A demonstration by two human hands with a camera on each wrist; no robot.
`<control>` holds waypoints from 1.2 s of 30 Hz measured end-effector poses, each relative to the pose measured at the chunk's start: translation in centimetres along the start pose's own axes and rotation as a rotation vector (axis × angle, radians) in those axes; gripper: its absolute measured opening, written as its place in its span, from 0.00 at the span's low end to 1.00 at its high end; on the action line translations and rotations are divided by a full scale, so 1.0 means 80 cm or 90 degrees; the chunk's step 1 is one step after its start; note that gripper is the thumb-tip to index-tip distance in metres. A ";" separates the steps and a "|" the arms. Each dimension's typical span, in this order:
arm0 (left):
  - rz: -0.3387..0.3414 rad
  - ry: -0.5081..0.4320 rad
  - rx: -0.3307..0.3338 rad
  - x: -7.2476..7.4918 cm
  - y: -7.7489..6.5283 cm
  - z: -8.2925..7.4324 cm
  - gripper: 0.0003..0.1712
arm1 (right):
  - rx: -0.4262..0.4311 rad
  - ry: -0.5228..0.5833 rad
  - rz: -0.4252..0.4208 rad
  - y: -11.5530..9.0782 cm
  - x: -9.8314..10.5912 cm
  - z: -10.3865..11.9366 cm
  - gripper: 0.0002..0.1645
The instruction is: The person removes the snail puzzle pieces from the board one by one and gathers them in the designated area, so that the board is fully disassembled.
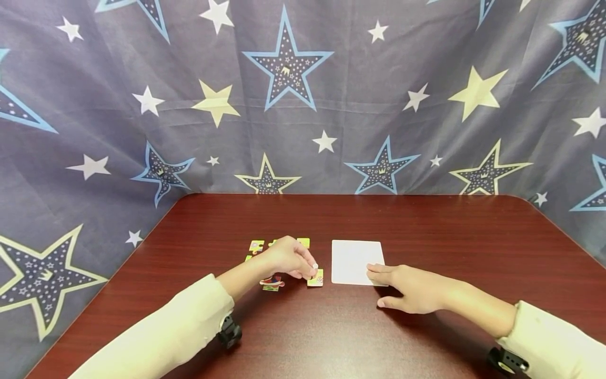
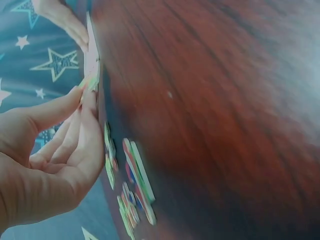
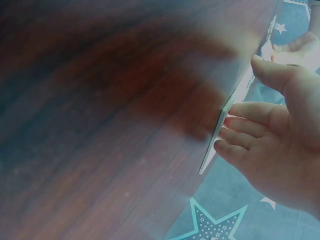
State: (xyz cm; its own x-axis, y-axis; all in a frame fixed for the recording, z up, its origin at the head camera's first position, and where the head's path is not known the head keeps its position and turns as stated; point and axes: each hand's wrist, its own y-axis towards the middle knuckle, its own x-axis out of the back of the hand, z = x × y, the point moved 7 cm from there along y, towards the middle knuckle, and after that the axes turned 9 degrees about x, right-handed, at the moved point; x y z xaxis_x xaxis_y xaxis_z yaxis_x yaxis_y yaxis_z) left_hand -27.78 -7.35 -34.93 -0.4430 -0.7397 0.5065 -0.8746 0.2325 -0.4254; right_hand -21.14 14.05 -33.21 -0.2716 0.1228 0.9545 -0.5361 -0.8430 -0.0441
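Note:
In the head view my left hand (image 1: pixel 292 258) pinches a green and yellow jigsaw puzzle piece (image 1: pixel 315 279) between thumb and fingers, just left of a white square board (image 1: pixel 352 262). The left wrist view shows the piece (image 2: pixel 91 81) at the thumb tip, close to the board's edge. My right hand (image 1: pixel 418 288) lies with its fingers stretched out, their tips on the board's lower right part and the thumb held apart. From the right wrist those fingertips rest along the board (image 3: pixel 218 125).
More puzzle pieces (image 1: pixel 256 246) lie around and partly behind the left hand, one (image 1: pixel 303 242) beyond it and a red-and-green pair (image 1: pixel 272 284) near the wrist. All lie on a dark red wooden table (image 1: pixel 331 331). A star-patterned cloth (image 1: pixel 341 105) hangs behind.

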 end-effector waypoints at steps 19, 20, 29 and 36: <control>-0.202 0.213 -0.114 0.009 -0.034 -0.002 0.06 | -0.002 0.007 0.002 0.000 0.000 -0.001 0.34; -0.210 0.224 -0.120 0.009 -0.034 -0.002 0.06 | -0.002 0.008 0.003 0.001 0.000 -0.001 0.34; -0.235 0.247 -0.125 0.013 -0.037 -0.003 0.07 | -0.001 0.017 0.000 0.000 0.000 -0.004 0.33; -0.236 0.244 -0.137 0.011 -0.041 -0.003 0.07 | 0.011 0.019 -0.004 -0.001 0.001 -0.008 0.32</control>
State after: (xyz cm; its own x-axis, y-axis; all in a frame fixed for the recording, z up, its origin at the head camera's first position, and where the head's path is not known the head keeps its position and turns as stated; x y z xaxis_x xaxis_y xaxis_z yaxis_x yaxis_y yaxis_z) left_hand -25.33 -8.62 -32.86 -0.1044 -0.5234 0.8456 -0.9875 0.1553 -0.0258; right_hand -21.60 14.48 -33.32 -0.2927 0.1431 0.9454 -0.5240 -0.8511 -0.0334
